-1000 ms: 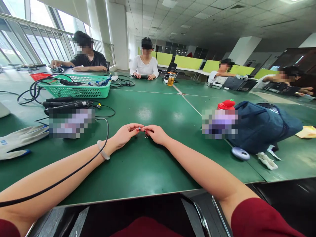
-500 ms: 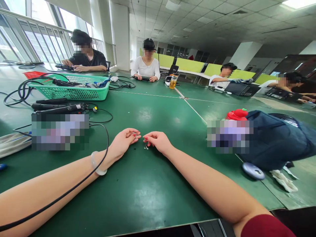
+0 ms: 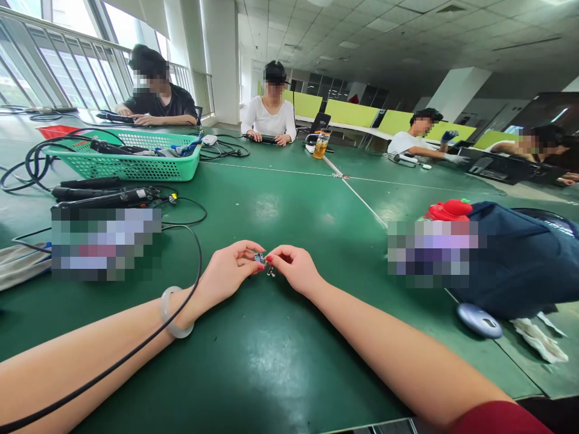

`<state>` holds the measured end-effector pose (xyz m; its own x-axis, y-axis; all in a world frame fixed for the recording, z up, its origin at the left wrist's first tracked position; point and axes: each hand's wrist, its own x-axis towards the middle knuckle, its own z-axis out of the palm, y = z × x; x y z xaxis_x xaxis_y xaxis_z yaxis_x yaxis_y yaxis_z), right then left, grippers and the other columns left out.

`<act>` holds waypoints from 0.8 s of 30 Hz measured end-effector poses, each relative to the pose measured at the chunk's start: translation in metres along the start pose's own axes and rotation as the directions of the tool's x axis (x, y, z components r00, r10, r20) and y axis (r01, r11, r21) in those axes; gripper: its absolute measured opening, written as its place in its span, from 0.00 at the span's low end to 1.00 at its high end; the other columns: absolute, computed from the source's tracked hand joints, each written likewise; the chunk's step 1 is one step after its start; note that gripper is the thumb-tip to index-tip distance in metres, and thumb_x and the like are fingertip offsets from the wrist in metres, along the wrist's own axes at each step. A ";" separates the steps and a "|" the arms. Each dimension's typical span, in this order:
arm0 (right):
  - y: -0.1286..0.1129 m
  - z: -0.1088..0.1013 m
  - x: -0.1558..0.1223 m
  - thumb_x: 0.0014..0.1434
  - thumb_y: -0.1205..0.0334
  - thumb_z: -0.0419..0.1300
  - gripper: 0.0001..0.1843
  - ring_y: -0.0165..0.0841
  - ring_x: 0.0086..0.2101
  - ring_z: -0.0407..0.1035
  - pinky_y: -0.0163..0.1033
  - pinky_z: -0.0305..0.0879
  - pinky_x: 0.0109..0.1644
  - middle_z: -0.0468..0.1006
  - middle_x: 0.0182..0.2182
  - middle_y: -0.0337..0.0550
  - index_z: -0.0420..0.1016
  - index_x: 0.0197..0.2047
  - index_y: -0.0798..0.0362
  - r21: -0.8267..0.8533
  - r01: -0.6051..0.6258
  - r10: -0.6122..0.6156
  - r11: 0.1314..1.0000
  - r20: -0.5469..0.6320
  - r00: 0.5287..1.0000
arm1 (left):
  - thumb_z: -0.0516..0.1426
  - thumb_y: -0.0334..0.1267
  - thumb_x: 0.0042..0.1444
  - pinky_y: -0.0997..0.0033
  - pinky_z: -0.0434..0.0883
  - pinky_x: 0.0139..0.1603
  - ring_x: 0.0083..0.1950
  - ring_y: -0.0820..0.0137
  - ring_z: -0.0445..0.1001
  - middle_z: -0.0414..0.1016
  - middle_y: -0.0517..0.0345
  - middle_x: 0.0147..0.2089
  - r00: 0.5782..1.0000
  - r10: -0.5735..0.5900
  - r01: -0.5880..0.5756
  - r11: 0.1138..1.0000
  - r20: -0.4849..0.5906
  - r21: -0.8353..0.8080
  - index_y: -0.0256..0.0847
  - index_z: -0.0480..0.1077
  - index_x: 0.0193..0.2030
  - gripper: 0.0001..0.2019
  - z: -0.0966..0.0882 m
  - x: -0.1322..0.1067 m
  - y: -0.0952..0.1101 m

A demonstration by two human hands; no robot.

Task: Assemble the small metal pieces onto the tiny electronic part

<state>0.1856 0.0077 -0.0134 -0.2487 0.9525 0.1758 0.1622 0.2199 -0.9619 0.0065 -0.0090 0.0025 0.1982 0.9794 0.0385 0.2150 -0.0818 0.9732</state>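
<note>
Watching from my end, I see the green table [image 3: 289, 349] fill most of the head view, with a dark blue bag [image 3: 520, 265] lying on it off to the right and a green mesh basket [image 3: 136, 170] of cables far left. A black cable [image 3: 200, 256] loops over the left forearm, just beside a pale bracelet [image 3: 165, 310] at the wrist. Both hands meet on the table, straight ahead. The left hand [image 3: 228, 272] is curled nearly closed, thumb and forefinger pinching a small blue part [image 3: 259, 258] just above the surface. The right hand [image 3: 295, 269] is curled the same way, its fingertips closed against the part's other edge. A tiny metal piece [image 3: 271, 272] lies on the table just under the right fingertips — too small for me to make out.
</note>
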 end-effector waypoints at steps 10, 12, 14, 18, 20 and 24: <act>-0.009 0.005 -0.011 0.52 0.52 0.61 0.13 0.27 0.24 0.63 0.33 0.60 0.30 0.72 0.22 0.37 0.75 0.27 0.54 -0.063 0.041 -0.041 0.997 0.002 0.999 | 0.61 0.38 0.48 0.70 0.74 0.41 0.34 0.69 0.77 0.78 0.62 0.32 0.994 0.110 -0.103 0.968 -0.015 0.230 0.45 0.75 0.42 0.12 0.002 -0.014 0.013; -0.010 0.005 -0.012 0.53 0.52 0.61 0.13 0.27 0.24 0.63 0.33 0.60 0.30 0.73 0.22 0.38 0.75 0.27 0.54 -0.099 0.060 -0.061 0.993 -0.005 0.998 | 0.60 0.38 0.49 0.71 0.73 0.41 0.35 0.70 0.77 0.78 0.63 0.33 0.994 0.112 -0.108 0.964 -0.003 0.242 0.45 0.75 0.43 0.13 0.003 -0.016 0.014; -0.011 0.006 -0.013 0.54 0.53 0.61 0.12 0.26 0.24 0.63 0.33 0.59 0.30 0.73 0.23 0.38 0.76 0.27 0.54 -0.144 0.078 -0.080 0.986 -0.010 0.997 | 0.60 0.37 0.49 0.73 0.73 0.40 0.34 0.71 0.76 0.78 0.63 0.33 0.993 0.114 -0.112 0.962 0.005 0.248 0.45 0.75 0.43 0.13 0.003 -0.017 0.014; -0.013 0.005 -0.016 0.54 0.55 0.62 0.11 0.25 0.23 0.61 0.32 0.57 0.29 0.73 0.22 0.37 0.77 0.28 0.53 -0.287 0.142 -0.150 0.947 -0.005 0.989 | 0.60 0.39 0.50 0.74 0.71 0.37 0.31 0.72 0.74 0.76 0.63 0.30 0.992 0.122 -0.122 0.950 0.020 0.287 0.44 0.75 0.42 0.12 0.003 -0.019 0.013; -0.013 0.005 -0.017 0.55 0.55 0.62 0.10 0.25 0.23 0.61 0.32 0.58 0.29 0.73 0.23 0.36 0.77 0.29 0.53 -0.337 0.172 -0.183 0.926 -0.001 0.983 | 0.61 0.40 0.50 0.74 0.70 0.36 0.31 0.73 0.72 0.75 0.64 0.29 0.991 0.133 -0.134 0.942 0.024 0.308 0.45 0.75 0.43 0.12 0.003 -0.019 0.013; -0.013 0.005 -0.018 0.55 0.57 0.63 0.08 0.25 0.24 0.62 0.32 0.59 0.30 0.74 0.24 0.36 0.77 0.30 0.52 -0.360 0.225 -0.237 0.905 0.012 0.971 | 0.62 0.41 0.50 0.75 0.68 0.35 0.30 0.74 0.70 0.72 0.65 0.29 0.989 0.142 -0.149 0.943 0.046 0.297 0.45 0.75 0.45 0.14 0.002 -0.018 0.013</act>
<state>0.1836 -0.0136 -0.0047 -0.2915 0.8706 0.3964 0.4342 0.4897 -0.7561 0.0074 -0.0282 0.0137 0.2704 0.9484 0.1654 0.4573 -0.2777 0.8448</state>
